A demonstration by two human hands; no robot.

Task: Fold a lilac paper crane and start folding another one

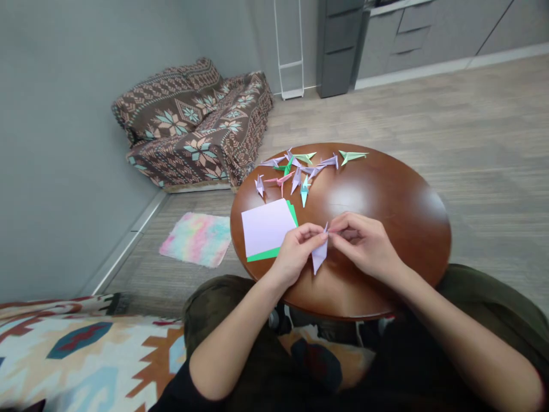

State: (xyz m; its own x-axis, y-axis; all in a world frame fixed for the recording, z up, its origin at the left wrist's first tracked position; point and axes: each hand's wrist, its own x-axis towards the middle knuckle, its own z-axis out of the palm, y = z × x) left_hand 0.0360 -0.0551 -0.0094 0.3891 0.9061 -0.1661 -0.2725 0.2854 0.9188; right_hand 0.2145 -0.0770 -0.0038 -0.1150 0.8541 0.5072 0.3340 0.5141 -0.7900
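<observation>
A lavender origami crane (319, 257), partly folded with narrow points, is held above the near part of the round brown table (394, 229). My left hand (298, 249) pinches its body between thumb and fingers. From the other side, my right hand (364, 240) has thumb and fingertips closed on one of its thin upper points. The fingers hide part of the paper there. Just left of my left hand lies a stack of square paper (268, 228), lavender on top with green sheets showing beneath.
Several finished paper cranes (295, 178) in lavender, green, pink and blue cluster at the table's far left. A pale green crane (352, 156) sits apart at the far edge. Beyond stands a sofa (201, 129) under a patterned cover, with a pastel rug (197, 239) on the floor.
</observation>
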